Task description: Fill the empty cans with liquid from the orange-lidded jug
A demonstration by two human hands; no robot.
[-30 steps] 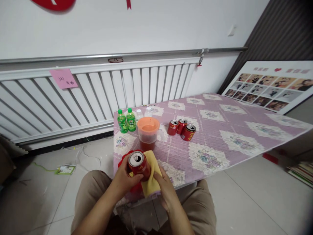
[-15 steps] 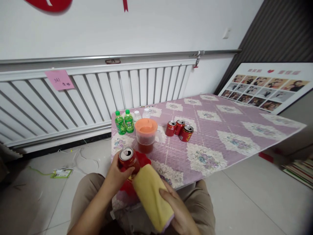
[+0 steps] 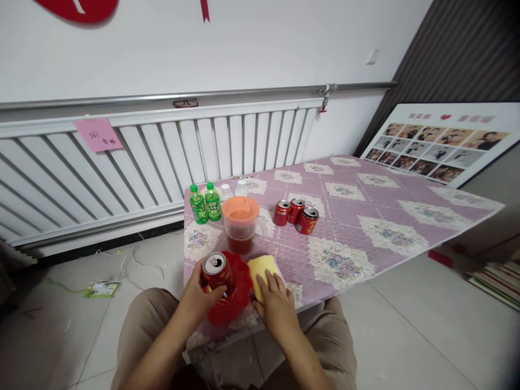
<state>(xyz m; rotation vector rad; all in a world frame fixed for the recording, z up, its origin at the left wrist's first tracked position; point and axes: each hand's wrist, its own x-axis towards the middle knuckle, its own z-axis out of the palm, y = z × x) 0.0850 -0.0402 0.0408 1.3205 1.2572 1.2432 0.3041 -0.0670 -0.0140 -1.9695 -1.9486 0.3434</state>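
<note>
An opened red can [image 3: 219, 275] is in my left hand [image 3: 197, 295], whose fingers wrap round its side, over a red scalloped plate [image 3: 239, 292] at the near end of the table. To the right of the plate, a folded yellow cloth [image 3: 260, 268] lies on the tablecloth. My right hand [image 3: 277, 303] rests on that cloth, fingers spread over its top. Behind the plate stands a pitcher [image 3: 240, 225] with an orange lid and reddish-brown liquid inside.
Three red cans [image 3: 297, 211] stand together right of the pitcher. Two green bottles [image 3: 205, 205] and two white-capped bottles [image 3: 241, 188] are at the back left. A white radiator [image 3: 203, 146] runs behind the table [image 3: 365, 189]; a photo board [image 3: 439, 143] leans at the far right.
My right hand has brought the yellow cloth from above my lap onto the table beside the plate and loosened its grip. The can in my left hand has shifted slightly right and down.
</note>
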